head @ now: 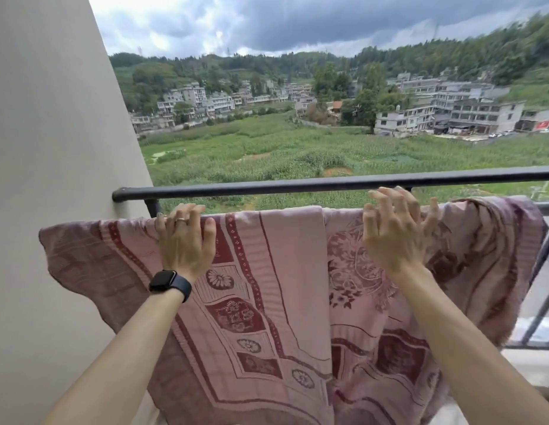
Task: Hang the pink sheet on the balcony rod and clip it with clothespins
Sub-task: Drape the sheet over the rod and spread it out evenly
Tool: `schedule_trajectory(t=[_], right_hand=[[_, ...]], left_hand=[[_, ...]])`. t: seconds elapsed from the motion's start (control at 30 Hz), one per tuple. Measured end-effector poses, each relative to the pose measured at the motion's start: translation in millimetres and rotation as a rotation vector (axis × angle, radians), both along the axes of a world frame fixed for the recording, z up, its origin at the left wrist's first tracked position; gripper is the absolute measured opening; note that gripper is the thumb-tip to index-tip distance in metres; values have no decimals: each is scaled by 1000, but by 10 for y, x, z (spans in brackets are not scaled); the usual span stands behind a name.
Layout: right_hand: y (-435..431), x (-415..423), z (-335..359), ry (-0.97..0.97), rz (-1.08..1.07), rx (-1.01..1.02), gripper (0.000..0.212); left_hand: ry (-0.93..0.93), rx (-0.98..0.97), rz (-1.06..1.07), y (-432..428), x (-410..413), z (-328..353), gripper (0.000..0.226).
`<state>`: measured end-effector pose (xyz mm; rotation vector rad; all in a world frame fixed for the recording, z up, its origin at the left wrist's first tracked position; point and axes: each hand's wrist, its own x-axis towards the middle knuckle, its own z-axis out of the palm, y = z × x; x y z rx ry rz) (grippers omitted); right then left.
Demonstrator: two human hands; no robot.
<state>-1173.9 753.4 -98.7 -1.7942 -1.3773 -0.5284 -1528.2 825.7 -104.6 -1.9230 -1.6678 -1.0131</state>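
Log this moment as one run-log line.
stage: spreading | sheet: draped over lower rail | left hand: gripping top edge | right hand: open, fingers spread | clothespins: none seen

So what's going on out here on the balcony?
A person is hanging a pink sheet over a rail below the black balcony rod. The left hand grips the sheet's top edge; the right hand is open, fingers spread just above it. No clothespins are visible yet.
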Motion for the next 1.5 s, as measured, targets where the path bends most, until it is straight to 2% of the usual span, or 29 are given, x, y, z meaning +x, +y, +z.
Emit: schedule_trajectory(t=[0.13, 0.27, 0.43, 0.53, 0.6, 0.67, 0.77, 0.9, 1.03, 1.13, 1.3, 1.4, 1.5], right_hand=[[141, -710, -88, -85, 123, -83, 37], [-16, -472, -236, -184, 72, 8, 38], [-332, 222, -288, -42, -141, 24, 44], [-335, 13, -156, 58, -135, 71, 39], [-246, -294, -47, 37, -81, 91, 39], [-122, -561, 20, -45, -25, 32, 43], [-71, -745, -63, -17, 17, -62, 38], [-293, -665, -358, -210, 1, 144, 32], [-408, -796, -485, -229, -14, 233, 35], [-382, -906, -237, -147, -3, 179, 36], [-194, -822, 73, -106, -38, -106, 52], [-341, -545, -7, -171, -77, -122, 50], [-532, -95, -22, -156, -145, -111, 54]], left_hand=[[57, -31, -147, -62, 419, -83, 45], [92, -2, -133, -48, 89, -202, 43], [146, 14, -95, 8, -570, -178, 50], [119, 23, -137, -42, -516, -141, 48], [103, 71, -207, -78, -300, -73, 47], [113, 82, -278, -97, 2, 22, 49], [128, 66, -302, -123, 224, 13, 48], [236, 255, -263, -67, -106, -216, 37], [251, 301, -298, -94, -381, -307, 42], [211, 262, -297, -184, -357, -173, 45], [158, 152, -367, -225, 5, 178, 40], [297, 229, -257, -207, -62, 149, 42], [301, 250, -201, -148, -247, 122, 46]])
